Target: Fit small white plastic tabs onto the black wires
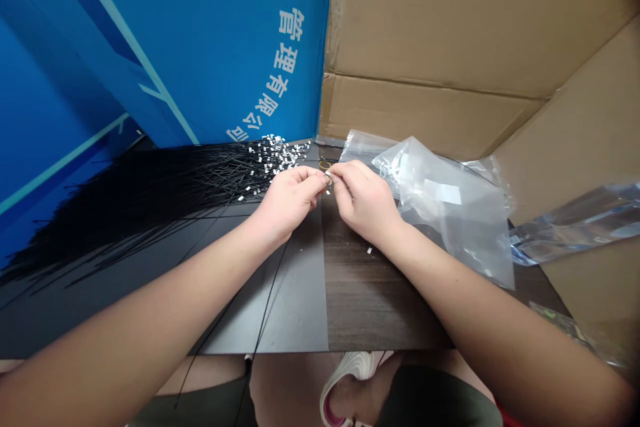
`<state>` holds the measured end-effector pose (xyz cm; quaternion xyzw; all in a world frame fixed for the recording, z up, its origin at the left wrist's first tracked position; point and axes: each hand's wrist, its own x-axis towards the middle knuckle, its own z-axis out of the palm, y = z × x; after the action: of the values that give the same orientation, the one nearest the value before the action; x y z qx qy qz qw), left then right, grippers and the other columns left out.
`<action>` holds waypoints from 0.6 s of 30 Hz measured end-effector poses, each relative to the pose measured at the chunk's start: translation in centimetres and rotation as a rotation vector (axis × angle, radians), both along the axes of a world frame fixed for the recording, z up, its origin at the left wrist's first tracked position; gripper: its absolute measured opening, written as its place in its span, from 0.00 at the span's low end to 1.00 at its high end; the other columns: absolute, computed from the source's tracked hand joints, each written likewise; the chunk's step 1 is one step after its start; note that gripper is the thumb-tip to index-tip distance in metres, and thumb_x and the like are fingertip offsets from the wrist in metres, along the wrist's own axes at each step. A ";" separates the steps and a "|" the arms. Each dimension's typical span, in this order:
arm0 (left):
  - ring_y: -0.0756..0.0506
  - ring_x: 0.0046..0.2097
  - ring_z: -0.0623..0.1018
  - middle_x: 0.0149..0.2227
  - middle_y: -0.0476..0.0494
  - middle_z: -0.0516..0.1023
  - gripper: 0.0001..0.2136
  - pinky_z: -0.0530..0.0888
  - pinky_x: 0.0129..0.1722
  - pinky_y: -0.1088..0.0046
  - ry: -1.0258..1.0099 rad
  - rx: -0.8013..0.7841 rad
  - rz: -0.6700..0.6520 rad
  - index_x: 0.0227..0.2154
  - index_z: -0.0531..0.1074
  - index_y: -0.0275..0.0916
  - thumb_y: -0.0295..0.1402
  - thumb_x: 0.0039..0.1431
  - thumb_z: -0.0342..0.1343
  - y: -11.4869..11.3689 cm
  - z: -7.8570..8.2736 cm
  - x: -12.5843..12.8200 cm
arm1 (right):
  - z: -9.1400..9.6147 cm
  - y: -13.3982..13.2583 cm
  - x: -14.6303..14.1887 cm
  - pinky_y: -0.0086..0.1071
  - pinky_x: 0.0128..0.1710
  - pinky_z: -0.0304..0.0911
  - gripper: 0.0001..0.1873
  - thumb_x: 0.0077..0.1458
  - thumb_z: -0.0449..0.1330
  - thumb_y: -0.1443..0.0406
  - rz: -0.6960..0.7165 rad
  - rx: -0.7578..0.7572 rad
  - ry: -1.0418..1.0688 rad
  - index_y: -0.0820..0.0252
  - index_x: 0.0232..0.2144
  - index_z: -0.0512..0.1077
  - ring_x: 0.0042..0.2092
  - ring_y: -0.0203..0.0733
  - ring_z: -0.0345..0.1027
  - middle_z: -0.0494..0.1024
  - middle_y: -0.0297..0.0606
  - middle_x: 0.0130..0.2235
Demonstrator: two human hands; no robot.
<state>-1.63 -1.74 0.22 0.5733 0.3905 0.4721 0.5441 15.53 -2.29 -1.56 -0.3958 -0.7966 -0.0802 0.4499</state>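
Note:
My left hand [293, 199] and my right hand [363, 199] meet above the table, thumb and finger of each pinched together. A tiny white tag [327, 175] shows between the fingertips, partly hidden by them. From below my left hand a thin black wire [271, 293] trails down over the table's front edge; its upper end is hidden in that hand. Just behind the fingertips lies a small yellow loop [325, 165]. To the left spreads a large heap of black wires [150, 180], with many white tags [275, 153] at their near-hand ends.
Clear plastic bags [450, 213] lie right of my right hand, one with a white label. A loose white scrap [369, 250] rests on the dark wood-grain table [380, 300]. A blue printed panel [225, 33] and a cardboard wall [425, 20] stand behind.

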 end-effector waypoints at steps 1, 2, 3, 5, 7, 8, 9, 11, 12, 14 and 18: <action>0.52 0.25 0.64 0.22 0.52 0.66 0.09 0.58 0.26 0.72 0.007 0.004 0.004 0.26 0.72 0.38 0.35 0.58 0.62 0.0 0.0 0.0 | 0.0 0.0 0.0 0.40 0.44 0.71 0.11 0.69 0.52 0.70 0.002 0.001 -0.002 0.57 0.43 0.74 0.43 0.47 0.75 0.82 0.44 0.41; 0.52 0.25 0.63 0.22 0.52 0.66 0.09 0.58 0.26 0.72 0.014 0.007 0.006 0.26 0.72 0.38 0.35 0.58 0.63 0.0 0.0 0.0 | 0.0 0.0 0.0 0.40 0.44 0.71 0.11 0.69 0.52 0.71 0.004 0.003 -0.004 0.57 0.43 0.74 0.43 0.47 0.75 0.82 0.44 0.41; 0.52 0.25 0.63 0.22 0.52 0.66 0.09 0.58 0.26 0.72 0.020 0.010 0.007 0.26 0.72 0.38 0.35 0.58 0.63 0.0 0.0 0.0 | 0.0 0.0 0.0 0.40 0.45 0.71 0.11 0.69 0.52 0.71 0.006 0.007 -0.007 0.57 0.43 0.74 0.43 0.47 0.75 0.82 0.44 0.41; 0.52 0.25 0.63 0.22 0.52 0.66 0.10 0.57 0.26 0.72 0.027 0.011 0.009 0.26 0.72 0.38 0.36 0.58 0.62 0.0 -0.1 0.0 | 0.0 0.0 0.0 0.40 0.45 0.72 0.12 0.69 0.51 0.72 0.009 0.021 -0.017 0.57 0.43 0.74 0.43 0.47 0.75 0.82 0.44 0.41; 0.52 0.25 0.62 0.22 0.52 0.66 0.10 0.57 0.26 0.72 0.033 0.010 0.017 0.26 0.71 0.38 0.36 0.59 0.62 0.0 -0.1 0.0 | -0.1 0.1 0.0 0.39 0.44 0.72 0.12 0.69 0.51 0.72 0.013 0.044 -0.026 0.58 0.43 0.74 0.43 0.47 0.76 0.82 0.45 0.41; 0.52 0.25 0.62 0.22 0.52 0.65 0.10 0.56 0.26 0.72 0.036 0.008 0.021 0.26 0.71 0.38 0.36 0.59 0.62 0.0 -0.1 0.0 | -0.1 0.1 0.0 0.39 0.43 0.72 0.12 0.68 0.51 0.72 0.015 0.056 -0.029 0.58 0.43 0.74 0.42 0.47 0.76 0.82 0.45 0.40; 0.52 0.25 0.62 0.22 0.52 0.65 0.10 0.56 0.26 0.72 0.037 0.007 0.025 0.26 0.71 0.38 0.36 0.59 0.62 0.0 -0.1 0.0 | -0.1 0.1 0.0 0.39 0.43 0.72 0.11 0.68 0.52 0.73 0.017 0.067 -0.031 0.58 0.43 0.74 0.42 0.47 0.76 0.82 0.45 0.40; 0.52 0.25 0.62 0.22 0.52 0.65 0.11 0.56 0.26 0.72 0.038 0.009 0.028 0.26 0.71 0.38 0.37 0.60 0.62 0.0 -0.1 0.0 | -0.1 0.2 0.0 0.38 0.42 0.72 0.11 0.68 0.52 0.73 0.018 0.079 -0.031 0.59 0.43 0.74 0.41 0.47 0.76 0.82 0.45 0.40; 0.52 0.25 0.62 0.22 0.52 0.65 0.11 0.56 0.26 0.72 0.040 0.012 0.030 0.26 0.71 0.38 0.37 0.59 0.62 0.0 -0.1 0.0 | -0.2 0.2 0.0 0.38 0.42 0.72 0.11 0.68 0.52 0.74 0.018 0.081 -0.030 0.59 0.43 0.74 0.41 0.46 0.76 0.82 0.45 0.40; 0.52 0.26 0.62 0.22 0.52 0.66 0.11 0.57 0.26 0.72 0.048 0.020 0.039 0.26 0.71 0.38 0.37 0.59 0.63 0.0 -0.1 0.0 | -0.2 0.2 0.0 0.38 0.42 0.72 0.11 0.67 0.52 0.74 0.021 0.080 -0.029 0.58 0.43 0.73 0.41 0.47 0.76 0.82 0.44 0.40; 0.52 0.26 0.62 0.23 0.52 0.67 0.11 0.58 0.26 0.72 0.062 0.037 0.059 0.26 0.71 0.39 0.38 0.58 0.63 0.0 -0.1 0.0 | -0.2 0.2 0.0 0.39 0.43 0.72 0.11 0.68 0.52 0.73 0.014 0.058 -0.037 0.57 0.43 0.73 0.42 0.47 0.76 0.82 0.44 0.40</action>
<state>-1.68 -1.69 0.08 0.5858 0.4153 0.4769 0.5069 15.53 -2.09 -1.71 -0.3756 -0.8048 -0.1074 0.4469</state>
